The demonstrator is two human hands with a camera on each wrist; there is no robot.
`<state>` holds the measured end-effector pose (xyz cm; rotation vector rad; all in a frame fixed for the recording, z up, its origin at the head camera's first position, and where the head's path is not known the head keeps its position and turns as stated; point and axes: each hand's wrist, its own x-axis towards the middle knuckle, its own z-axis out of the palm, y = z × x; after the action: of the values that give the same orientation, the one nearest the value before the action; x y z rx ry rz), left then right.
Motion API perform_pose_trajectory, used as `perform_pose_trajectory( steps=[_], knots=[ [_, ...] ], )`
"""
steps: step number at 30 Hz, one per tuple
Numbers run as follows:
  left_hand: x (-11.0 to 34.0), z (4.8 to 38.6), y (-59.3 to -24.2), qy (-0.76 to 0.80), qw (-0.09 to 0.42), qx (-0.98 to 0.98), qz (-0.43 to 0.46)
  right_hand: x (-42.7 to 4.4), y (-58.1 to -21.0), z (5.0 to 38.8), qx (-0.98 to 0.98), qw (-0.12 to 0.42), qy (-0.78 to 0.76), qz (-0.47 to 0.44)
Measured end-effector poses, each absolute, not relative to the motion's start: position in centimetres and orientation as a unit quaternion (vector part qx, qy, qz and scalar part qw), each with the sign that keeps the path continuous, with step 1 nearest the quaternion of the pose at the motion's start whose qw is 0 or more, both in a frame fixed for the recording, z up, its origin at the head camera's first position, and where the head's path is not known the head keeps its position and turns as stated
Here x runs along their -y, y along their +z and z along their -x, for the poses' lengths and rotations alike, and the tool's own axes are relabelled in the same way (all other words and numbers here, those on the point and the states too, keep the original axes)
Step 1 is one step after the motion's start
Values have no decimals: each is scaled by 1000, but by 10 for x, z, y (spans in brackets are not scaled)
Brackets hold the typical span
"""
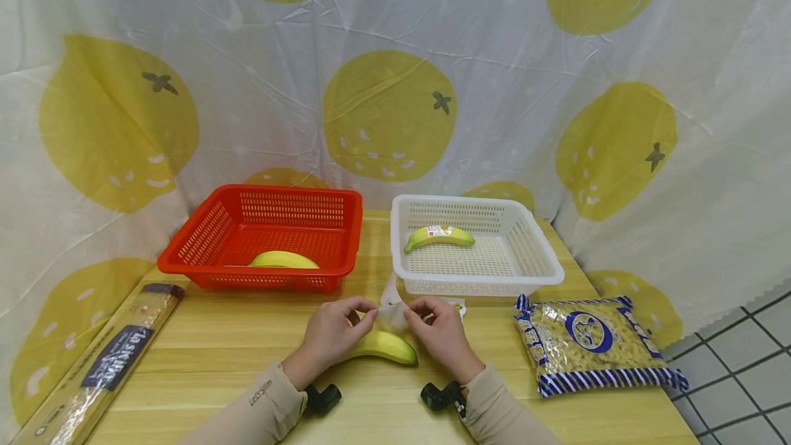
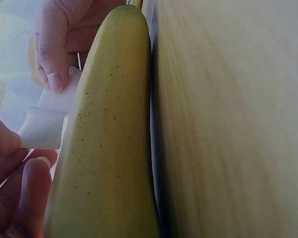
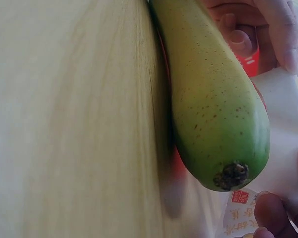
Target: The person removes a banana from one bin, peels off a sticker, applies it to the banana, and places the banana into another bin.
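Between the two hands a small white sheet (image 1: 392, 318) is stretched, pinched at its left side by my left hand (image 1: 336, 335) and at its right by my right hand (image 1: 443, 335). Just below it a yellow-green banana (image 1: 386, 347) lies on the table, partly behind the left hand. In the left wrist view the banana (image 2: 107, 129) fills the middle, with the white sheet (image 2: 44, 126) beside it. The right wrist view shows the banana's dark tip, the sheet (image 3: 283, 124) and a printed label (image 3: 241, 210) with red and orange marks.
A red basket (image 1: 259, 280) at the back left holds a banana (image 1: 284, 259). The white basket (image 1: 478, 280) at the back right holds a labelled banana (image 1: 457, 236). A long pasta pack (image 1: 117, 356) lies at the left, a blue-striped pasta bag (image 1: 593, 338) at the right.
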<state>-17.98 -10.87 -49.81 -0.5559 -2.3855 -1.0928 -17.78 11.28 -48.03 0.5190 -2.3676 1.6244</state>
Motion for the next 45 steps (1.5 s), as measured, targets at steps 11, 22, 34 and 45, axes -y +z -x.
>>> perform_pose_trajectory(
  steps=[11, 22, 34, 45],
  knots=[
    [109, 180, -498, -394, 230, 867, 202, -111, -480, 178, 808, 122, 551, -168],
    [109, 180, -499, -398, 219, 870, 193, -110, -481, 178, 804, 115, 558, -169],
    [109, 179, -498, -398, 215, 872, 188, -113, -501, 189, 808, 117, 553, -167],
    [109, 180, -498, -396, 224, 869, 196, -114, -510, 195, 810, 117, 552, -158]
  ],
)
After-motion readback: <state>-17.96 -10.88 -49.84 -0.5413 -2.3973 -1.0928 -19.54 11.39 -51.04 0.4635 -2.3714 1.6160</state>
